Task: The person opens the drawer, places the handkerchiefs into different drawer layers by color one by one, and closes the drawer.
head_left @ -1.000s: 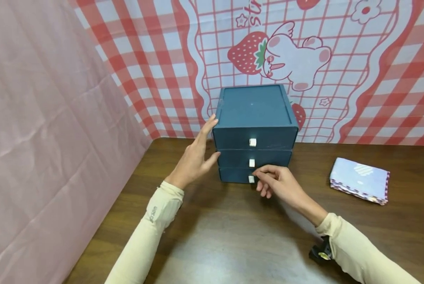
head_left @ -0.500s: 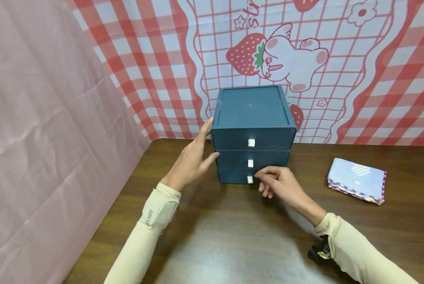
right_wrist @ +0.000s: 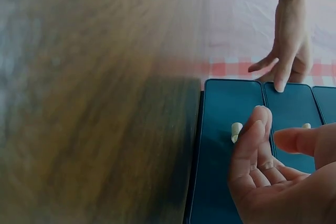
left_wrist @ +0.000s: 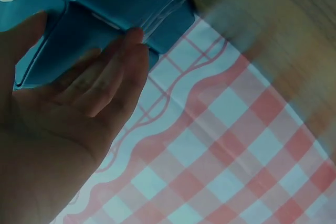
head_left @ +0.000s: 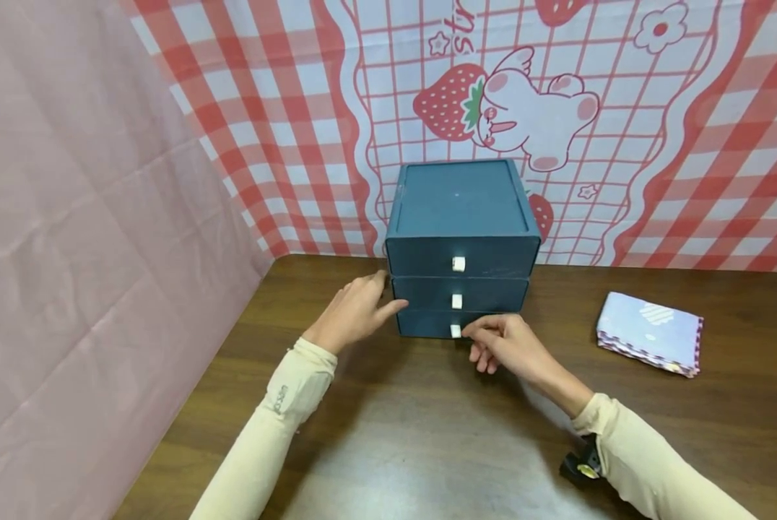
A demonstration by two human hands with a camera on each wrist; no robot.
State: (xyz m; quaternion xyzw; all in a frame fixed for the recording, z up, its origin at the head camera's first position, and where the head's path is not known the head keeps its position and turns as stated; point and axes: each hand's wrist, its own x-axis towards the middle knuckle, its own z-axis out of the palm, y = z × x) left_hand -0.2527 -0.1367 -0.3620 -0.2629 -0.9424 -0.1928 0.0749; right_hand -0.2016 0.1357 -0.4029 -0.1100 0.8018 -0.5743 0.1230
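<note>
A dark teal three-drawer box (head_left: 463, 202) stands against the back cloth, all its drawers closed. Each drawer front has a small white knob. My left hand (head_left: 354, 312) is at the box's left side, fingers extended along the side wall and thumb over the front of the middle drawer. Low at the front, my right hand (head_left: 508, 348) has its fingertips right beside the bottom knob (head_left: 456, 331). The right wrist view shows the fingers loosely bent next to that knob (right_wrist: 237, 131), the thumb held apart from them.
To the right on the wooden table (head_left: 388, 440) lies a folded light-blue cloth (head_left: 650, 332) with a checked edge. A red-and-white checked cloth (head_left: 297, 130) with strawberry prints hangs behind the box. On the left hangs a pale pink curtain (head_left: 89, 238).
My left hand has slid down the box's side, from the upper edge to the middle drawer's level. My right hand stays by the bottom knob, slightly lower. The drawers remain closed.
</note>
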